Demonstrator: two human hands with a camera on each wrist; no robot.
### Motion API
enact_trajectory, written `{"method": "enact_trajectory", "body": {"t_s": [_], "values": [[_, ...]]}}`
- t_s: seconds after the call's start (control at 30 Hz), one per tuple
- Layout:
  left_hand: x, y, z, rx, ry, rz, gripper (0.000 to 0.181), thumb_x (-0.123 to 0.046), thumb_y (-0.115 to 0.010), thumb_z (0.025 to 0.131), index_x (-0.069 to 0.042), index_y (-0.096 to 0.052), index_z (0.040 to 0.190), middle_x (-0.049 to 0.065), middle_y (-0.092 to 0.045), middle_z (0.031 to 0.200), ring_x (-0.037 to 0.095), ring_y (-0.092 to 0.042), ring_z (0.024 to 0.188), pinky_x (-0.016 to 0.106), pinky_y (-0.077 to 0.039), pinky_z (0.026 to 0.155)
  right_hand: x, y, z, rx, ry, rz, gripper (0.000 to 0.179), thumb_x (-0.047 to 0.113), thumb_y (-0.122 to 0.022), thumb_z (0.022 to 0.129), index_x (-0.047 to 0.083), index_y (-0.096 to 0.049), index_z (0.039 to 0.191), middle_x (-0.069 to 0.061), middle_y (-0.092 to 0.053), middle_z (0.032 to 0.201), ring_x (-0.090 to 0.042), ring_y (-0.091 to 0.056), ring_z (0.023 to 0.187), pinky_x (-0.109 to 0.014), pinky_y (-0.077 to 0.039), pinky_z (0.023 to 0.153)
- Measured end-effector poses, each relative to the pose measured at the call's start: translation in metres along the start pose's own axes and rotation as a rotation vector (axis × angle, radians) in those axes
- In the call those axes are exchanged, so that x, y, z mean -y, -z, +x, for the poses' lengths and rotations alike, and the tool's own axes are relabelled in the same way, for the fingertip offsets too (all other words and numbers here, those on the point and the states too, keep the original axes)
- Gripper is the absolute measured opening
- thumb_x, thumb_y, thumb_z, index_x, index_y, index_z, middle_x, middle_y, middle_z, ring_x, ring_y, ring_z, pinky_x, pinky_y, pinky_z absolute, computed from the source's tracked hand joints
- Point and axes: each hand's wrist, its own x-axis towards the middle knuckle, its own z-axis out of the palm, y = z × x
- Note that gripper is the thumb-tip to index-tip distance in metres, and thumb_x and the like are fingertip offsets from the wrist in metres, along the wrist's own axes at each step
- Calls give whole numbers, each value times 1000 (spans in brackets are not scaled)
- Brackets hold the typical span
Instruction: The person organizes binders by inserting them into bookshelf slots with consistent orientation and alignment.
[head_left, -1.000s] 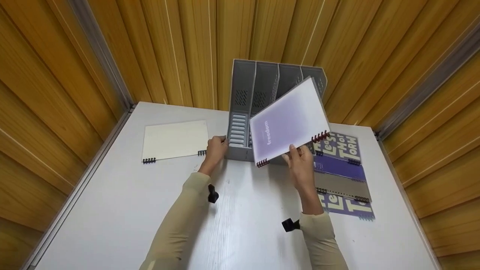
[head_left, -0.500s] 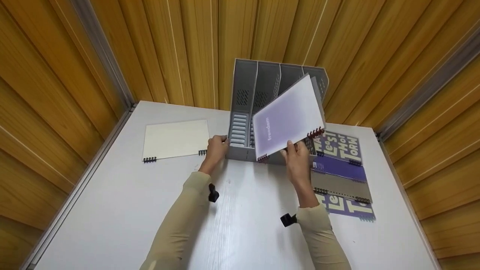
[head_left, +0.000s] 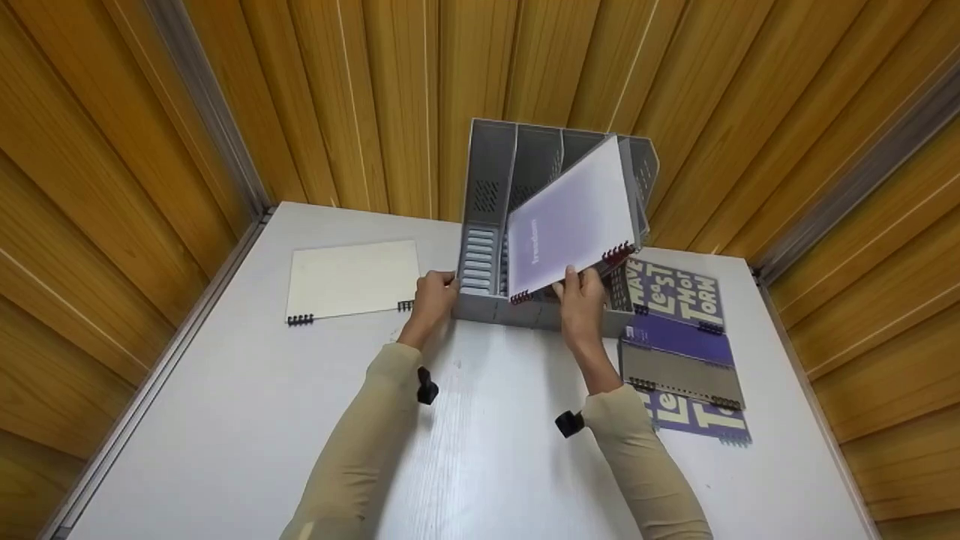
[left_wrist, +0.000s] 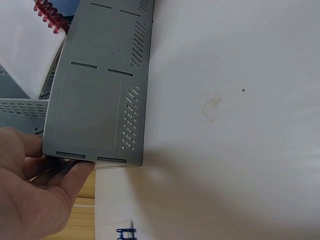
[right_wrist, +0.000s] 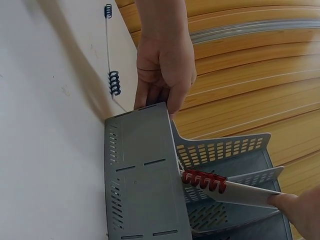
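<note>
My right hand (head_left: 583,307) pinches the lower edge of a pale purple spiral notebook (head_left: 574,214) printed "freedom", with red coils. The notebook is tilted over the grey file organizer (head_left: 487,307), its lower left end reaching down among the dividers. In the right wrist view its red coils (right_wrist: 204,181) sit just behind the organizer's front panel. How deep its hidden edge goes, I cannot tell. My left hand (head_left: 431,300) grips the organizer's front left corner; the left wrist view has the thumb and fingers around the grey wall (left_wrist: 87,110).
Left of the organizer, a cream notebook (head_left: 352,279) with black coils lies flat on the white table (head_left: 225,420). To the right lie overlapping notebooks: a lettered one (head_left: 679,294), a violet one (head_left: 682,341), a grey-brown one (head_left: 679,371) and another lettered one (head_left: 705,418). Wood-look panels surround the table.
My right hand has moved forward and slightly left, carrying the purple notebook further over the organizer and lower at its left end. The left hand has stayed on the corner.
</note>
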Motion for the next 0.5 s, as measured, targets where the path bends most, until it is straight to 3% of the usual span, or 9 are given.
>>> {"method": "enact_trajectory", "body": {"t_s": [0.07,0.17,0.3,0.4,0.5], "values": [[0,1,0,-1,4,5,33,-12,-57,102,4,-66,130,19,-68,128,26,-64,120,42,-53,97,-2,-5,5,-11,12,-23,28,6,-38,109,5,-29,82,-9,-30,86,-14,-33,75,-39,-46,107],[-1,1,0,3,16,13,33,-13,-57,102,3,-66,130,17,-68,128,24,-65,119,41,-53,97,-6,-14,12,-23,28,-44,18,7,-38,109,-3,-45,95,-16,-47,100,-21,-53,94,-40,-46,107],[0,1,1,1,18,9,32,-13,-56,102,2,-67,129,17,-69,127,23,-65,117,41,-53,96,-14,-26,21,-32,37,-191,23,10,-40,109,-9,-53,113,-26,-56,114,-34,-58,116,-43,-50,102],[1,1,1,1,6,1,32,-12,-56,102,3,-67,128,17,-69,126,22,-66,115,40,-54,95,-22,-34,27,-37,49,-329,23,11,-42,109,-9,-54,105,-31,-58,103,-41,-62,104,-46,-53,95],[2,1,0,3,-11,-6,29,-11,-56,102,3,-70,124,18,-71,122,21,-67,107,40,-55,90,-30,-41,33,-50,72,-400,21,8,-44,107,-7,-57,102,-27,-62,97,-37,-65,99,-45,-55,91]]}}
